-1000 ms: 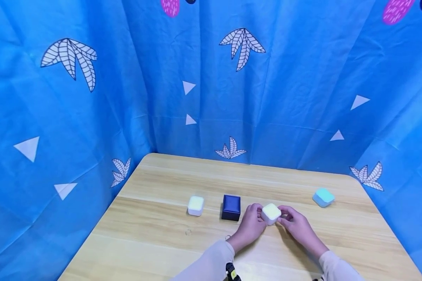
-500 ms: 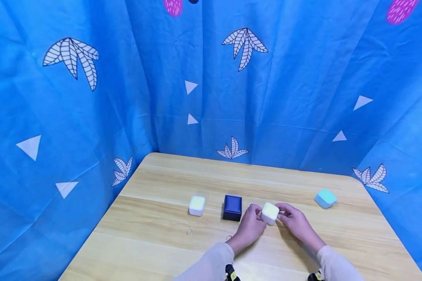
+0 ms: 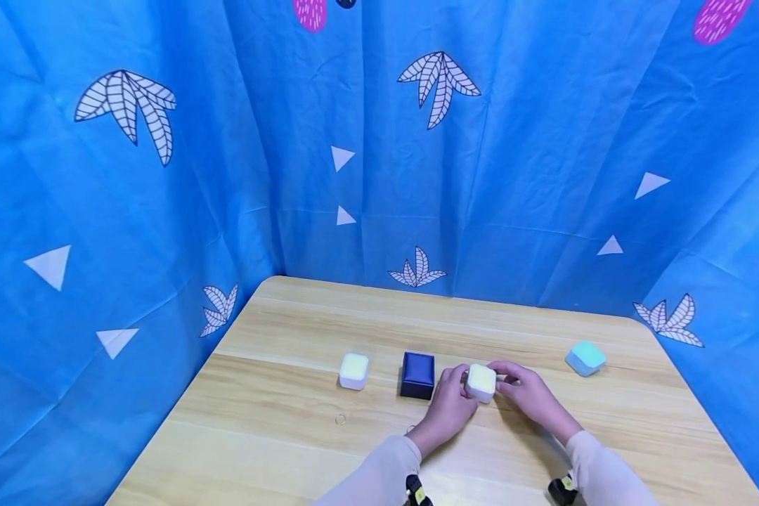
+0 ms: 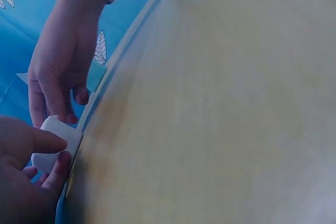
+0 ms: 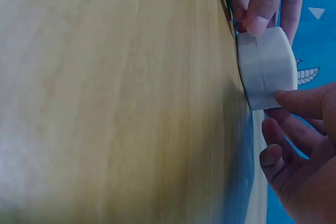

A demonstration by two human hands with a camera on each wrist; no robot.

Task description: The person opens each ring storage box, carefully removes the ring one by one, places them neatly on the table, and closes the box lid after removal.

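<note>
The white box point(image 3: 481, 381) is pinched at opposite sides by the half-closed left hand point(image 3: 449, 407) and right hand point(image 3: 531, 396), near the blue box point(image 3: 417, 376).

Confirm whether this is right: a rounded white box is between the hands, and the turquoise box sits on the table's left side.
Wrong side: the head view shows the turquoise box on the right side of the table. A rounded white box is between the left hand and right hand.
</note>
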